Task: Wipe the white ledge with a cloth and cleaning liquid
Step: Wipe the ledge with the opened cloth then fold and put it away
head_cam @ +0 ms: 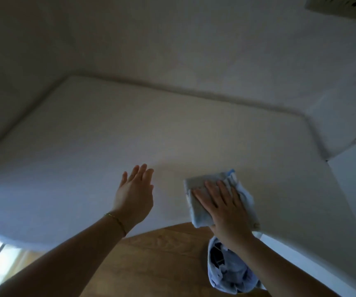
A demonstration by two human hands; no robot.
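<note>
A broad white ledge (130, 129) fills the middle of the head view and meets the wall at the back. A pale blue-grey cloth (200, 213), folded, lies on the ledge near its front edge. My right hand (222, 202) presses flat on the cloth, fingers spread over it. My left hand (136, 189) hovers over the ledge to the left of the cloth, palm turned inward, fingers straight and apart, holding nothing. A thin bracelet sits on my left wrist. No cleaning liquid bottle is in view.
Below the ledge's front edge lies a wooden floor (162, 264). A blue bundle of fabric (228, 269) hangs under my right forearm. A white wall section (352, 189) borders the ledge on the right. A socket plate (342, 4) is on the wall at top right.
</note>
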